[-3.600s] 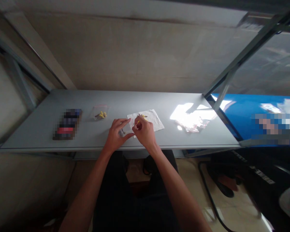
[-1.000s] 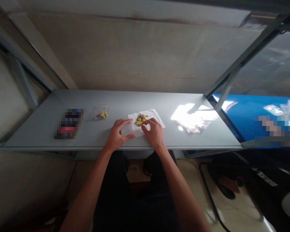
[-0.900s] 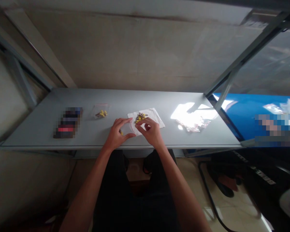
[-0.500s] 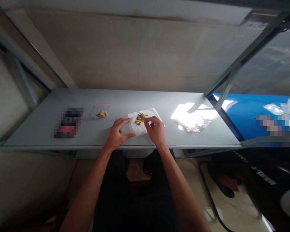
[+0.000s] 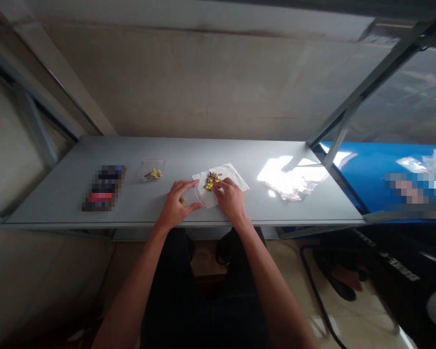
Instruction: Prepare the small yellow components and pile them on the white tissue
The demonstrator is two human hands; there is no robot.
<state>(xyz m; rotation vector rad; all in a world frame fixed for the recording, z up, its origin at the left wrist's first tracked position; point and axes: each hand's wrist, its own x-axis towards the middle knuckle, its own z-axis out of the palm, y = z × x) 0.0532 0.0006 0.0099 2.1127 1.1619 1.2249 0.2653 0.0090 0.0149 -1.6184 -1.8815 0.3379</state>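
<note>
Many small yellow pieces [image 5: 211, 181] lie heaped on a white paper sheet [image 5: 232, 173]; light and loose, best pinched singly. Right hand [image 5: 231, 199] reaches narrow-fingered at the heap; whether it grips one, I cannot tell. Left hand [image 5: 177, 206] holds open a limp clear plastic bag [image 5: 191, 195].

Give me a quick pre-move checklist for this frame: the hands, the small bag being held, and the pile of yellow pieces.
1. Left hand grips the small clear bag on the table: ok.
2. Bag mouth held open: cannot tell, the plastic is too clear.
3. Right hand fingers reach the yellow pieces: ok.
4. A piece pinched in the right hand: cannot tell.
5. Pieces stay on the white sheet: ok.
6. Filled bag set apart, left of the hands: ok.
</note>
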